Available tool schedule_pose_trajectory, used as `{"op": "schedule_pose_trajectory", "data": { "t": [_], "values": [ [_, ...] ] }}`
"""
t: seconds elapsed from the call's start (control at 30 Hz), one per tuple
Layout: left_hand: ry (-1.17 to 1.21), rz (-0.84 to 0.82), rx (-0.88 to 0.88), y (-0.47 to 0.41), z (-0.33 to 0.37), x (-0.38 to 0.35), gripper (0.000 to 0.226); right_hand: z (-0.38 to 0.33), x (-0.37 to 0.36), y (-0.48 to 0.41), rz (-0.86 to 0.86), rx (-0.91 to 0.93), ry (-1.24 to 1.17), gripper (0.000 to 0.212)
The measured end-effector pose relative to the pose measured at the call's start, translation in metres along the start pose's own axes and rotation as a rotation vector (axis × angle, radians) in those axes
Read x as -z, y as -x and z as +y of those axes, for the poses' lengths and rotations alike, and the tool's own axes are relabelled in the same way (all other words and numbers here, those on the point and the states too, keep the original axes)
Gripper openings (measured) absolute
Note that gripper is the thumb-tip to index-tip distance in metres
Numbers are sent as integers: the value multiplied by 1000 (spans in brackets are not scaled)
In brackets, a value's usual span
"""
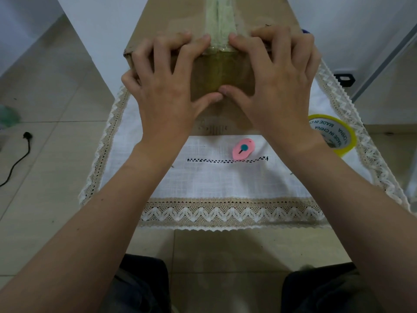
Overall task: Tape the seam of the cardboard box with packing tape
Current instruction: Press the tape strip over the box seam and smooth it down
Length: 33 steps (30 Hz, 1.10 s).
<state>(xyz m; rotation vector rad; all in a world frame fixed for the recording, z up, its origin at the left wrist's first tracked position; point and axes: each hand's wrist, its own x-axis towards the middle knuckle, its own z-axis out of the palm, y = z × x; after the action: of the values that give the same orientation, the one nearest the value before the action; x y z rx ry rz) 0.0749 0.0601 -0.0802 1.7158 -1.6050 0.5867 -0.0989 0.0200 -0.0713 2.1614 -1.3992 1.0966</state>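
A brown cardboard box [171, 16] stands on the cloth-covered table. A strip of clear yellowish packing tape [220, 23] runs along its top seam and folds down over the near side. My left hand [167, 86] and my right hand [270, 82] lie spread over the near top edge, one on each side of the tape. Fingers rest on the box top, and both thumbs press on the tape's lower end on the near side, tips nearly touching. Neither hand holds anything. The tape roll [334, 132] lies flat on the table to the right.
A small pink cutter [243, 149] lies on the white lace-edged cloth [225, 181] just in front of the box. A black cable [18, 159] trails on the tiled floor at left. A black object [344, 79] sits at the right. My knees show at the bottom.
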Motion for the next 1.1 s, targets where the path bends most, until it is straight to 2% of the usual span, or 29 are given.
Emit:
{"op": "schedule_pose_trajectory", "data": {
  "t": [0.33,0.53,0.9,1.1],
  "values": [
    [47,-96,-21,-5,1,14,98,2,9,1,-139,80,139,94],
    [18,-41,3,-6,4,11,87,-4,5,0,-42,11,67,74],
    [119,-84,-10,-9,2,15,82,3,11,-2,-147,89,123,93],
    [140,-40,28,-10,5,14,67,-5,6,-4,-38,9,45,73]
  ]
}}
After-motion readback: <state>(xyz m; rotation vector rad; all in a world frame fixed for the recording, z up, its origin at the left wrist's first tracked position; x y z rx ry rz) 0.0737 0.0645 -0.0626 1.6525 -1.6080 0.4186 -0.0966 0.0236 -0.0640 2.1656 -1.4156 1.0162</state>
